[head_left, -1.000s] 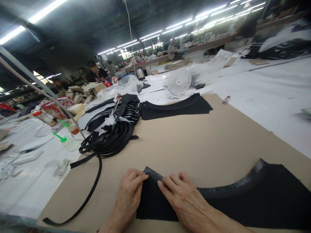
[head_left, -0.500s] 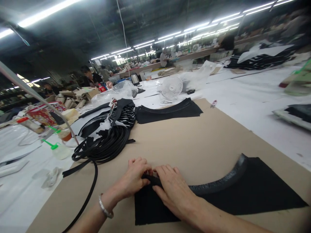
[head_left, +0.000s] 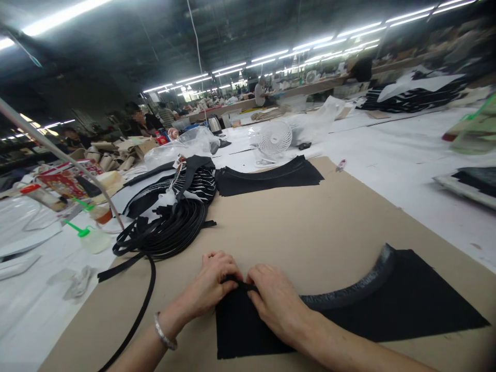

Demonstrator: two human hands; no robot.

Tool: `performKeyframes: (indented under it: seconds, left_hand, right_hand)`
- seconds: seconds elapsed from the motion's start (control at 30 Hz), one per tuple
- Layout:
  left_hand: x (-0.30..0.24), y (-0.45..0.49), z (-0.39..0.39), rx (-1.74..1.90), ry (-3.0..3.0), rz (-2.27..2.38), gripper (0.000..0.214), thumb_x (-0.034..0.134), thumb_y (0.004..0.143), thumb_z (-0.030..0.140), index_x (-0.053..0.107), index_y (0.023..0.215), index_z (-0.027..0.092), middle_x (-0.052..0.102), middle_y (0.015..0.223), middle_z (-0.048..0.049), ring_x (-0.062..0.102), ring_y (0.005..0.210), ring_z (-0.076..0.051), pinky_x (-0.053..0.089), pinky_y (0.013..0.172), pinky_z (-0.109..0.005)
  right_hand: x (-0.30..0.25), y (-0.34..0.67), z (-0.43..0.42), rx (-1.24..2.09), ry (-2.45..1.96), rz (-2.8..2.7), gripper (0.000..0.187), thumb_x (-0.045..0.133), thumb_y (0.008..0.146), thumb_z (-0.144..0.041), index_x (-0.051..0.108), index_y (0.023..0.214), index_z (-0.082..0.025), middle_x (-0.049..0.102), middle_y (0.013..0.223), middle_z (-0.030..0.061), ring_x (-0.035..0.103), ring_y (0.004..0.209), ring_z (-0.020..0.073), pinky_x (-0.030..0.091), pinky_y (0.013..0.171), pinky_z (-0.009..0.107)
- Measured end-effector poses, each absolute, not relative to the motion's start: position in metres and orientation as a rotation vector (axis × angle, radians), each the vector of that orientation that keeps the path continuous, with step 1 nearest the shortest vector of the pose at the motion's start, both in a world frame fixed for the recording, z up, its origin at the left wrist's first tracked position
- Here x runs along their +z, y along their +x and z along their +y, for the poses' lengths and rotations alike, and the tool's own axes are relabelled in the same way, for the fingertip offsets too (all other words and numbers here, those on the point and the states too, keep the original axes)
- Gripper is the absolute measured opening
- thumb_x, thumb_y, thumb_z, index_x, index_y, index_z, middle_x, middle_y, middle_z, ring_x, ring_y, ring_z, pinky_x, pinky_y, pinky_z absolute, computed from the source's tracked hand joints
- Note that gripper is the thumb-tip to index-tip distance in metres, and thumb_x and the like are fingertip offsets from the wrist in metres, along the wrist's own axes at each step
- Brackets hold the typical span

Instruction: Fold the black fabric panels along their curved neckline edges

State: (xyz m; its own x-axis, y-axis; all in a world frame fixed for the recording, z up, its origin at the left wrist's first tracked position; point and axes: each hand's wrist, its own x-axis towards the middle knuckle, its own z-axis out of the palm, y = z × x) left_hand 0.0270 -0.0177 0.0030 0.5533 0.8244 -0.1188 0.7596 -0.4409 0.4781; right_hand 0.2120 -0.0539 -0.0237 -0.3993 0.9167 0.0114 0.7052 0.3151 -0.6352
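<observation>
A black fabric panel (head_left: pixel 403 305) with a curved upper edge lies flat on a tan board. A shiny dark band (head_left: pixel 352 294) follows that curve. At the panel's upper left corner my left hand (head_left: pixel 217 276) pinches the edge between thumb and fingers. My right hand (head_left: pixel 277 297) is closed on the same edge just to the right, its thumb below and fingers above. A short stretch of folded edge shows between the two hands. The fingertips of the right hand are partly hidden behind the edge.
Coiled black strips (head_left: pixel 174 232) lie to the left, one end trailing toward me. A stack of black panels (head_left: pixel 271 178) rests on the tan board (head_left: pixel 349 217). Beyond stands a white fan (head_left: pixel 275 139). Green-tipped bottles (head_left: pixel 91 237) are at the left; several people are in the background.
Both hands keep hold of the panel's edge. My right hand's fingers have curled in more tightly, and the folded edge between the hands looks more pinched.
</observation>
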Motion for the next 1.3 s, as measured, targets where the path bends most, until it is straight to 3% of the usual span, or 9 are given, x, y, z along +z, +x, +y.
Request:
performKeyframes:
  seconds: [0.2, 0.33, 0.53, 0.7, 0.83, 1.0, 1.17, 1.3]
  left_hand:
    - [0.002, 0.023, -0.018, 0.200, 2.383, 1.229, 0.024, 0.064, 0.082, 0.009, 0.071, 0.085, 0.032, 0.066, 0.088, 0.0048, 0.053, 0.099, -0.016, 0.021, 0.098, -0.043]
    - [-0.002, 0.014, -0.018, 0.244, 2.638, 1.115, 0.026, 0.061, 0.083, 0.010, 0.071, 0.090, 0.033, 0.067, 0.095, 0.0040, 0.054, 0.102, -0.017, 0.018, 0.103, -0.046]
    - [-0.010, -0.004, -0.021, 0.265, 3.054, 0.914, 0.035, 0.054, 0.089, 0.009, 0.064, 0.108, 0.036, 0.065, 0.106, 0.0047, 0.050, 0.115, -0.016, 0.008, 0.111, -0.047]
    - [-0.015, -0.010, -0.031, 0.210, 3.203, 0.890, 0.036, 0.046, 0.095, 0.015, 0.055, 0.124, 0.033, 0.062, 0.119, 0.0002, 0.044, 0.125, -0.017, 0.005, 0.115, -0.048]
    - [-0.016, -0.008, -0.041, 0.335, 3.111, 1.045, 0.046, 0.041, 0.091, 0.005, 0.057, 0.122, 0.034, 0.058, 0.125, -0.0011, 0.043, 0.125, -0.019, 0.012, 0.112, -0.047]
    - [-0.025, -0.008, -0.056, 0.721, 2.799, 1.346, 0.040, 0.037, 0.091, 0.004, 0.063, 0.110, 0.026, 0.063, 0.104, -0.0040, 0.052, 0.104, -0.018, 0.027, 0.096, -0.041]
    - [-0.031, -0.007, -0.072, 0.773, 2.730, 1.362, 0.038, 0.038, 0.090, 0.005, 0.064, 0.108, 0.026, 0.068, 0.096, -0.0017, 0.055, 0.097, -0.018, 0.026, 0.092, -0.039]
    - [-0.035, -0.005, -0.077, 0.734, 2.709, 1.432, 0.041, 0.036, 0.091, 0.006, 0.063, 0.114, 0.027, 0.068, 0.099, -0.0029, 0.054, 0.100, -0.019, 0.025, 0.094, -0.040]
  right_hand:
    - [-0.038, 0.211, -0.059, 0.707, -1.332, -2.215, 0.017, 0.052, 0.084, -0.006, 0.062, 0.093, -0.018, 0.060, 0.094, 0.0049, 0.053, 0.092, 0.0199, 0.042, 0.085, 0.032]
    - [-0.047, 0.212, -0.064, 0.484, -1.266, -2.342, 0.022, 0.048, 0.085, -0.003, 0.062, 0.094, -0.018, 0.058, 0.094, 0.0057, 0.050, 0.088, 0.0201, 0.040, 0.082, 0.034]
    - [-0.058, 0.210, -0.070, 0.007, -1.128, -2.470, 0.025, 0.056, 0.078, -0.002, 0.062, 0.099, -0.013, 0.059, 0.091, 0.0070, 0.048, 0.082, 0.0210, 0.037, 0.077, 0.035]
    - [-0.060, 0.211, -0.077, -0.200, -0.993, -2.564, 0.029, 0.054, 0.079, -0.004, 0.060, 0.107, -0.011, 0.059, 0.094, 0.0088, 0.049, 0.086, 0.0227, 0.034, 0.084, 0.039]
    - [-0.048, 0.214, -0.074, -0.064, -1.077, -2.594, 0.032, 0.052, 0.078, -0.003, 0.059, 0.108, -0.013, 0.059, 0.096, 0.0086, 0.050, 0.090, 0.0234, 0.032, 0.088, 0.041]
    - [-0.029, 0.210, -0.062, 0.398, -1.277, -2.490, 0.028, 0.045, 0.087, -0.008, 0.058, 0.110, -0.019, 0.059, 0.097, 0.0056, 0.051, 0.088, 0.0209, 0.035, 0.081, 0.036]
    - [-0.025, 0.200, -0.057, 0.635, -1.282, -2.394, 0.019, 0.048, 0.089, -0.012, 0.060, 0.103, -0.020, 0.058, 0.101, 0.0051, 0.051, 0.097, 0.0208, 0.034, 0.088, 0.035]
    - [-0.029, 0.198, -0.056, 0.621, -1.257, -2.379, 0.020, 0.049, 0.089, -0.011, 0.059, 0.103, -0.020, 0.058, 0.102, 0.0046, 0.051, 0.098, 0.0207, 0.034, 0.088, 0.035]
